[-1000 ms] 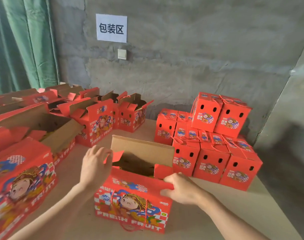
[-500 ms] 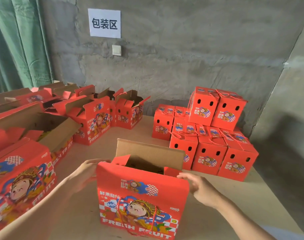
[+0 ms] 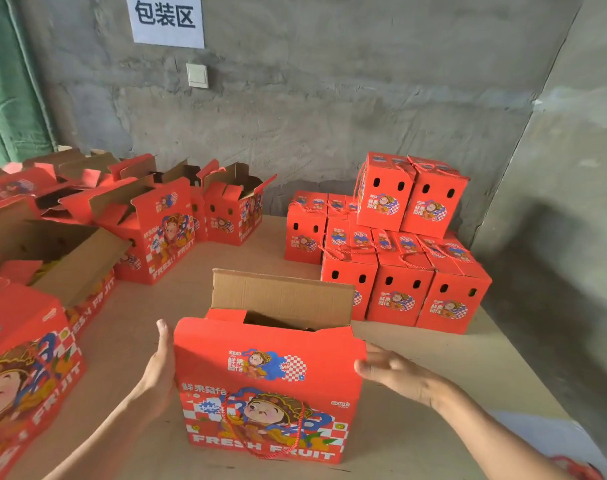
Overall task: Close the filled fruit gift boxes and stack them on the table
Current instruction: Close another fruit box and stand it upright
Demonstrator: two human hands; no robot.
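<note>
1. Gift box [image 3: 267, 375] at 6 o'clock; I find its rear flap [image 3: 281, 296] upright.
2. Left hand [image 3: 158, 372], released, flat on its 9 o'clock side, steadying.
3. Right hand [image 3: 395, 374], released, at 3 o'clock, likely bracing; contact unclear.

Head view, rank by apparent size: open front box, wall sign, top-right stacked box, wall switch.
1. Open front box, nearest the camera.
2. Wall sign and top-right stacked box look alike; unranked.
3. Wall switch, smallest.

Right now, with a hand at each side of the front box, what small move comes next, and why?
Probably fold the rear flap down: it stands upright, the box gapes open, and the left hand lies flat against its side.
</note>
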